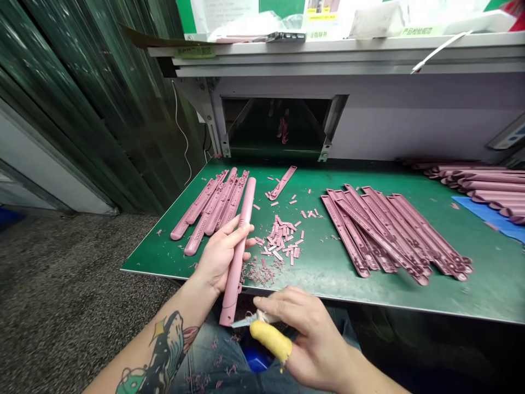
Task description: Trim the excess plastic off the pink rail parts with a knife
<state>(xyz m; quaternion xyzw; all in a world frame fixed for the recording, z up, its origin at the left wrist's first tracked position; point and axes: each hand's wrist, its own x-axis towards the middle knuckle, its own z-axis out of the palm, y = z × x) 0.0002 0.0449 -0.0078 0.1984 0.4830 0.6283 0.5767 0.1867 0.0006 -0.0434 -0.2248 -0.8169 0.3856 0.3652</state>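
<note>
Yellow cover (270, 340) on the thumb of the right hand (318, 334), which is wrapped around a small knife (243, 322), blade pointing left. The tip sits right at the near end of a long pink strip (235, 268), can't tell if it's actually touching. The left hand (217, 251) has that strip gripped around the middle, so one end pokes out toward the lap and the other angles away over the green table (311, 279). Just right of those fingers there's a messy bunch of pink scraps (281, 238). Left pile (215, 202) and right pile (389, 230) of similar parts flank it, and one loose piece (284, 183) lies further back.
</note>
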